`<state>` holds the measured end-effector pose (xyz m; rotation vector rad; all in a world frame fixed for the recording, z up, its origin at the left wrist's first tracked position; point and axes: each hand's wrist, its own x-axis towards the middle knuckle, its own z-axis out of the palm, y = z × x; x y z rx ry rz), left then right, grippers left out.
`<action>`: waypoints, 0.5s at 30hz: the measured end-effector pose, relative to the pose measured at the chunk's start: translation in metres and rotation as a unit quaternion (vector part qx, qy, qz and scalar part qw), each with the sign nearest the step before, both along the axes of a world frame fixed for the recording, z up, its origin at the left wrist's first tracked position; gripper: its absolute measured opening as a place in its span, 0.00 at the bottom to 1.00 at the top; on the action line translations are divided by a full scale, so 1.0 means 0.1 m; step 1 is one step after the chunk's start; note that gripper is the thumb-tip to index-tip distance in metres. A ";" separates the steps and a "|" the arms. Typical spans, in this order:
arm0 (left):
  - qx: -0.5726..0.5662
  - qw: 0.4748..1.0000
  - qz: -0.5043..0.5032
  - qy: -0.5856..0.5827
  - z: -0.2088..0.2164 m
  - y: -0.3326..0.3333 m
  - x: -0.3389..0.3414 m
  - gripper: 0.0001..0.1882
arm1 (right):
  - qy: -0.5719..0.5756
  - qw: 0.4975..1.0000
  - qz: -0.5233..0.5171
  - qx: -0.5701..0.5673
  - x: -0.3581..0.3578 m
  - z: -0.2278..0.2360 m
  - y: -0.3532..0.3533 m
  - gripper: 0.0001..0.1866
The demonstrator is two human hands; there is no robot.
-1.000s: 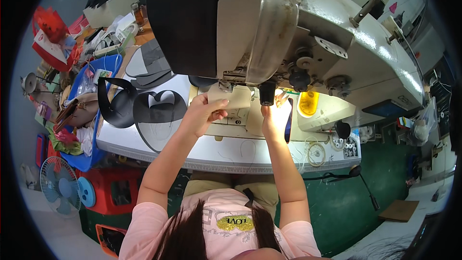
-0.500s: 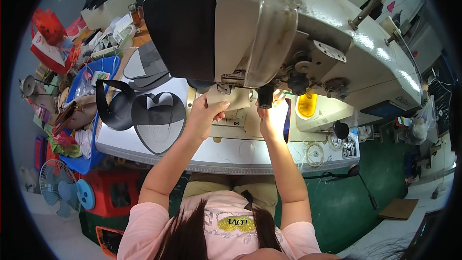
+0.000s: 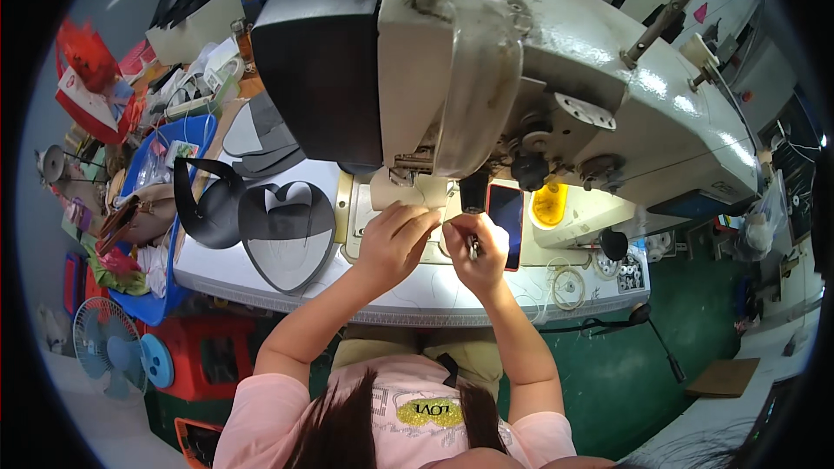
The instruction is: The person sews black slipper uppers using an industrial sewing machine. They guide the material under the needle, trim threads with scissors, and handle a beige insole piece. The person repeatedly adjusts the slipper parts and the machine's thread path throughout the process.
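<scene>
A beige flat piece (image 3: 407, 192) lies on the machine bed under the needle area of a large sewing machine (image 3: 495, 87). Just in front of it, my left hand (image 3: 393, 245) has its fingers curled and pressed together; what they pinch, if anything, is hidden. My right hand (image 3: 483, 254) is closed around a small metal tool (image 3: 473, 248), with only a shiny bit showing in the fist. Both hands are close together, fingertips nearly meeting below the presser area. Right of my right hand lies a dark phone (image 3: 506, 215) with a red edge.
Black and grey heart-shaped pieces (image 3: 291, 252) lie on the white table to the left, beside a curved black piece (image 3: 208, 208). A blue basket (image 3: 204, 122) of odds and ends stands farther left. A thread coil (image 3: 568, 287) and bobbins (image 3: 632, 275) sit at the right.
Both hands have drawn back toward me and closer together. My left hand has let go of the beige piece, which stays under the machine. A metal tool now shows in my right hand.
</scene>
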<state>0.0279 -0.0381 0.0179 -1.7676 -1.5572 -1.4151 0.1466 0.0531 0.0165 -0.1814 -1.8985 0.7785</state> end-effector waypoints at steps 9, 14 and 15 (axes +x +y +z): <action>0.029 0.999 0.019 -0.033 0.14 -0.03 0.08 0.09 | -0.122 0.965 -0.135 0.187 -0.10 0.04 0.20 0.13; 0.004 0.998 -0.025 -0.051 0.07 -0.14 0.06 0.08 | -0.156 0.978 -0.120 0.072 -0.17 -0.05 0.14 0.13; 0.018 0.996 -0.022 -0.090 0.04 -0.21 0.03 0.09 | -0.140 0.984 -0.108 0.010 -0.13 -0.04 0.13 0.13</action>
